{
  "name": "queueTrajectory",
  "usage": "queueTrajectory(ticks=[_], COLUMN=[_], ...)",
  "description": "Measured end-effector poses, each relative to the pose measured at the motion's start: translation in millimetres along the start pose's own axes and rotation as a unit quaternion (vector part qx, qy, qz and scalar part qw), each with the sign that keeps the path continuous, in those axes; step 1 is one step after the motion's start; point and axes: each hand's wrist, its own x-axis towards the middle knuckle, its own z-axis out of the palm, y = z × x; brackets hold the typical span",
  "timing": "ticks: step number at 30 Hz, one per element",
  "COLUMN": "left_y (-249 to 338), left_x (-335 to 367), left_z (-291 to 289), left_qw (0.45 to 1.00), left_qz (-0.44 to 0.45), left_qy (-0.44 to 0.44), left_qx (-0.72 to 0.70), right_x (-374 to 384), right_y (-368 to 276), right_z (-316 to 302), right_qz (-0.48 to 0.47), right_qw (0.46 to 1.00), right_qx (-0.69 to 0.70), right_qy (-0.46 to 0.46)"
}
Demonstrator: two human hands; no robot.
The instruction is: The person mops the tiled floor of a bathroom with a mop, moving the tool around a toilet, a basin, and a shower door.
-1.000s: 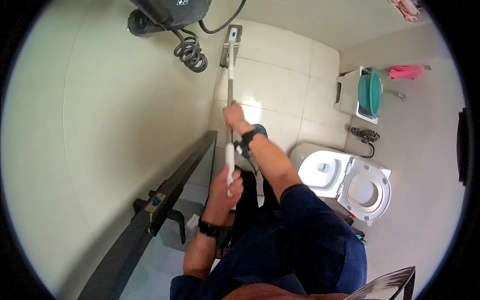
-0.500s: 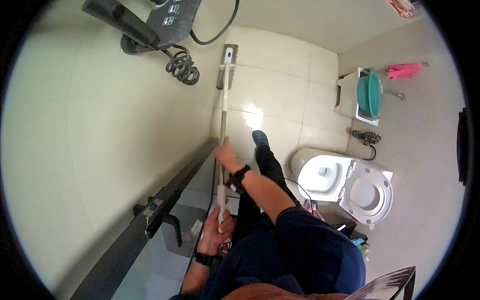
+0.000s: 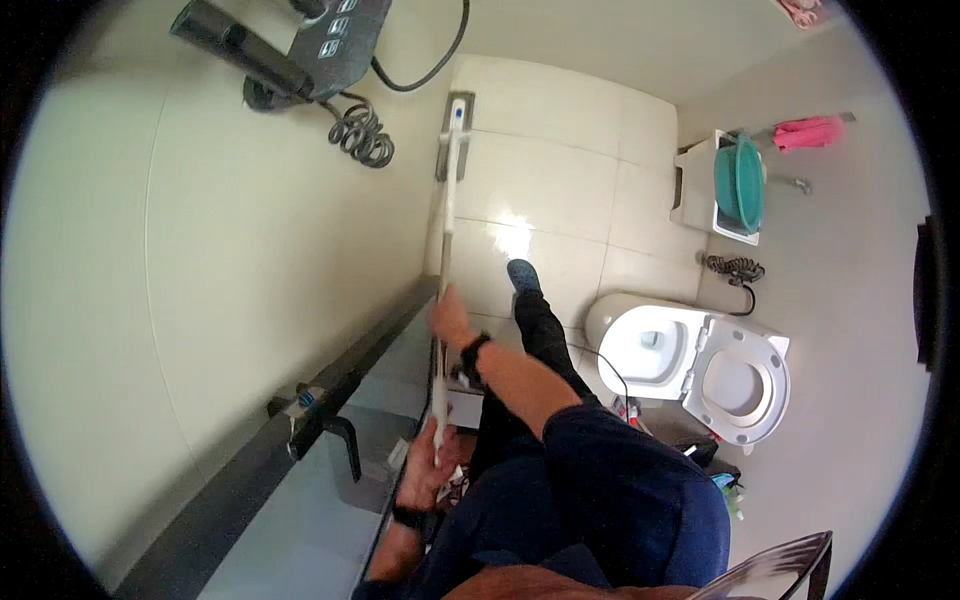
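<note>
A flat mop [image 3: 449,195] with a white and metallic pole stretches away from me along the foot of the left wall. Its grey rectangular head [image 3: 456,160] lies flat on the tiles. My right hand [image 3: 453,318] is closed around the middle of the pole. Nearer my body, my left hand [image 3: 430,465] grips the white top end of the handle. Both wrists wear black bands.
Close on the left stands a glass door [image 3: 385,400] with a dark frame and black handle [image 3: 345,445]. A toilet [image 3: 650,345] with its lid raised is at right. Beyond it, a teal basin [image 3: 740,185] rests on a white stand. A shower fixture [image 3: 330,45] juts from the left wall.
My right hand has shifted slightly nearer to me along with the pole. The mop head stays at almost the same spot beside the wall.
</note>
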Motion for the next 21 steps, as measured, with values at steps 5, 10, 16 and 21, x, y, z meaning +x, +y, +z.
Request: queueTrajectory(ticks=[5, 10, 16, 21], left_y=[7, 56, 36, -11], left_x=[-18, 83, 20, -50], left_z=[35, 139, 0, -44], left_qw=[0.999, 0.987, 0.997, 0.994], left_qz=[0.016, 0.082, -0.004, -0.043], left_qy=[0.005, -0.116, 0.064, 0.047], left_qx=[-0.036, 0.069, -0.038, -0.087], right_x=[-13, 154, 17, -92], right_y=[-51, -2, -64, -50], right_z=[-61, -151, -49, -13], right_qz=[0.040, -0.096, 0.055, 0.033], right_qw=[0.972, 0.985, 0.986, 0.990], right_qx=[0.230, 0.139, 0.155, 0.137], right_qy=[0.032, -0.047, -0.013, -0.013])
